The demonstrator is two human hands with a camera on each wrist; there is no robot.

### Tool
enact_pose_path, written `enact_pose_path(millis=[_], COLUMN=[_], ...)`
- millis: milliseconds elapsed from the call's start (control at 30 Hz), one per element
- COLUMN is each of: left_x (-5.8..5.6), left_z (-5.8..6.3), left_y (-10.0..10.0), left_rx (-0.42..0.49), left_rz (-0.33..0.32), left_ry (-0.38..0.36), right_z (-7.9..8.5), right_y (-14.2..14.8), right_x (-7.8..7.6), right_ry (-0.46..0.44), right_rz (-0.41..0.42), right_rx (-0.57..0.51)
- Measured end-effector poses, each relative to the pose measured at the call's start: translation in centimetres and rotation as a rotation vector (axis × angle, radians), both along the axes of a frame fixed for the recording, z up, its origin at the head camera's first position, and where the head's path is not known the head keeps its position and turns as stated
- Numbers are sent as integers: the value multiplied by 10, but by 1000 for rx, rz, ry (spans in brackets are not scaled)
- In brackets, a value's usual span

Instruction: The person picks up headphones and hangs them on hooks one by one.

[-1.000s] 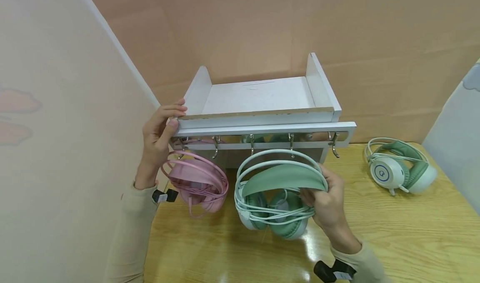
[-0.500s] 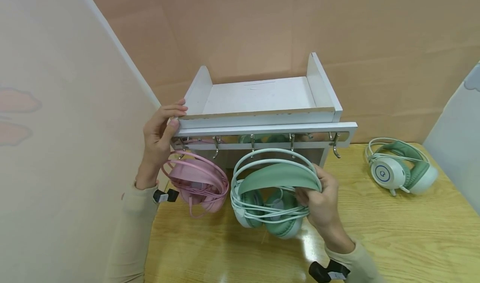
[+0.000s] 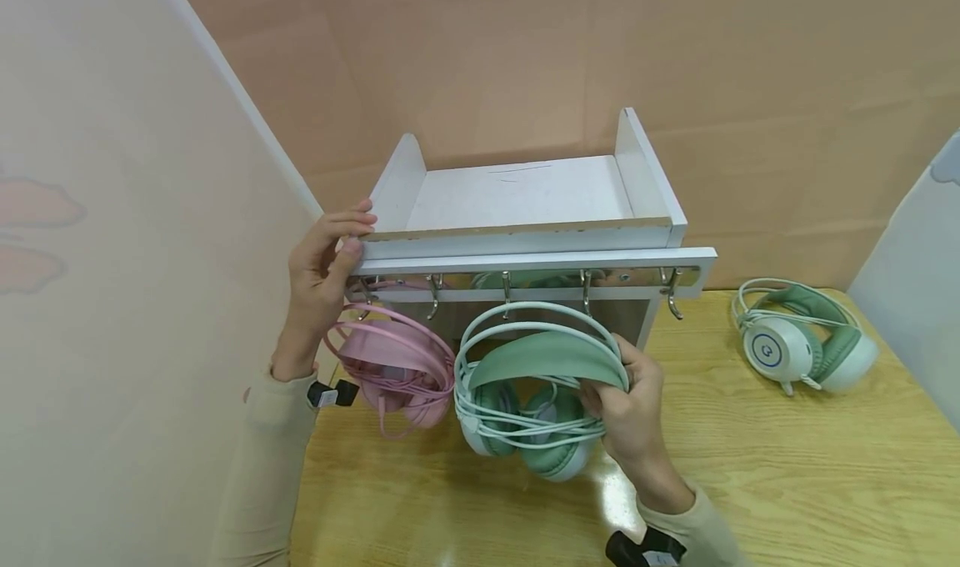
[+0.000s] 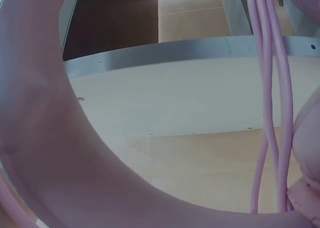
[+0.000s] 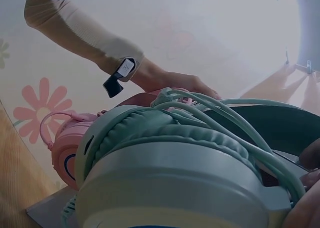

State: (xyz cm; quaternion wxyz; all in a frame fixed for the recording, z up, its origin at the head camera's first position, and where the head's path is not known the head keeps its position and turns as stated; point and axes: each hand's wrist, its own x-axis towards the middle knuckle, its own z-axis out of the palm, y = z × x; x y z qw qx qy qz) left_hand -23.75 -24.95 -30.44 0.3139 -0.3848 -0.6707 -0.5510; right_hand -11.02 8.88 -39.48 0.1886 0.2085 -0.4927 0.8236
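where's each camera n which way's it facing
Head: on the person's head, facing forward and down at the white hooked rack; left grip, right grip, beige sleeves show.
Left wrist: on wrist, faces a white board past pink corded headphones; no grip clearly shows.
Right wrist: on wrist, faces a flowered wall across white-and-mint headphones; both grips partly show.
Head and right wrist share both those headphones.

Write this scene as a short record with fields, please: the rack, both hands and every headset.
Rack: white, five hooks along the front
Left hand: grips the rack's left end
Right hand: holds green headset
Green headset: before the rack; contact with hooks unclear
Pink headset: hangs under the rack's left end
Other green headset: on table, right of the rack
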Motion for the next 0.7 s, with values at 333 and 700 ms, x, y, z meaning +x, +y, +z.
enact_pose_path(millis=[333, 700], left_x=[-1, 0], left_z=[2, 0], left_y=[1, -1], left_rx=[-7, -2], left_rz=[-6, -10], left_ry=[7, 3], right_z=[-1, -9], right_y=[-4, -7], right_x=[0, -3], right_ry=[-52, -42], right_rz=[-86, -102], right_rx=[69, 93])
